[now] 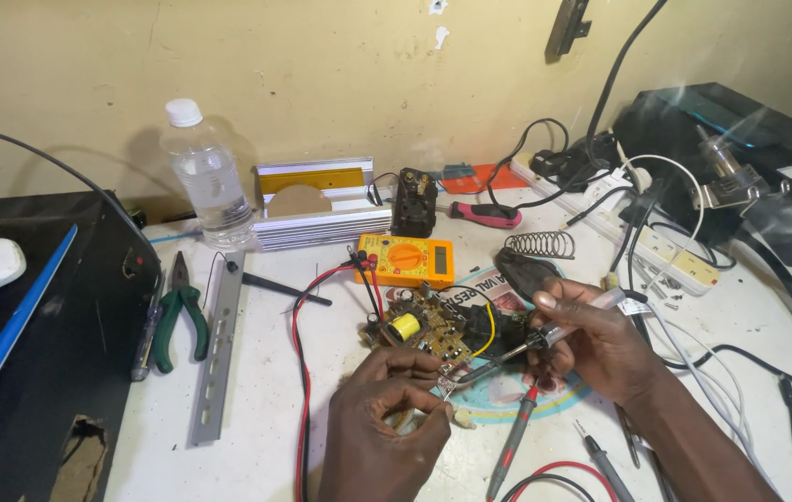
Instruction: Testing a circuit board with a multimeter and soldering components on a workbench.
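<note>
Soldering iron point(507, 351) gripped pen-like in right hand point(591, 339), left hand point(386, 414) pinching circuit board point(424, 335) edge

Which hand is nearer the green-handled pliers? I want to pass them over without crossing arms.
Left. The left hand sits at the circuit board, right of the green-handled pliers with bare table between them. The right hand, holding the soldering iron, is farther right, beyond the board.

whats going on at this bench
A person works on a small brown circuit board with a yellow coil, lying on a white table. Their right hand holds a soldering iron with its tip down at the board's near edge, where the left hand pinches something small. An orange multimeter sits just behind, green-handled pliers to the left.
</note>
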